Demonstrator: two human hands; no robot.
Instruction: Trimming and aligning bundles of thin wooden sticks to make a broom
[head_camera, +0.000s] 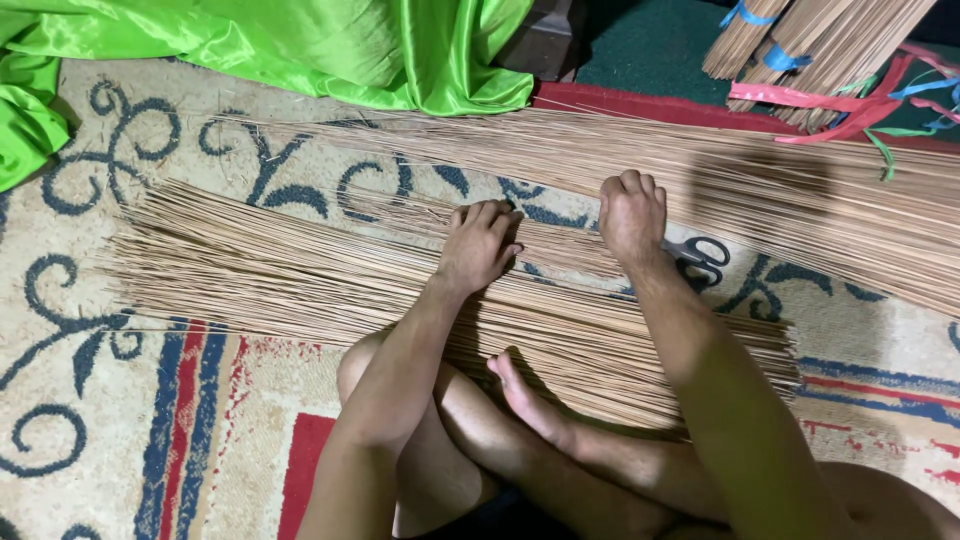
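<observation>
The person sits cross-legged on a patterned carpet (120, 400), and both hands rest palm-down on thin tan sticks spread across the floor. The left hand (480, 245) lies flat, fingers together and curled slightly at the tips, pressing on the near heap of sticks (300, 280), which runs from the left edge of the view across to the person's legs. The right hand (632, 215) is bent into a loose fist with the knuckles up, resting where the near heap meets the far heap of sticks (800, 190); whether it pinches any single stick cannot be told. Both heaps lie directly on the carpet, loose, with no box or basket around them.

Just beside the right wrist, a pair of scissors (700, 258) with dark handles lies on the carpet, partly hidden by the forearm. A bare foot (520, 395) touches the near edge of the near heap.

At the upper right, tied bundles of sticks (830, 50) lean together, bound with blue bands and pink ribbons (820, 100). A bright green cloth (300, 45) is draped along the upper left, its hem touching the carpet, well apart from the hands.
</observation>
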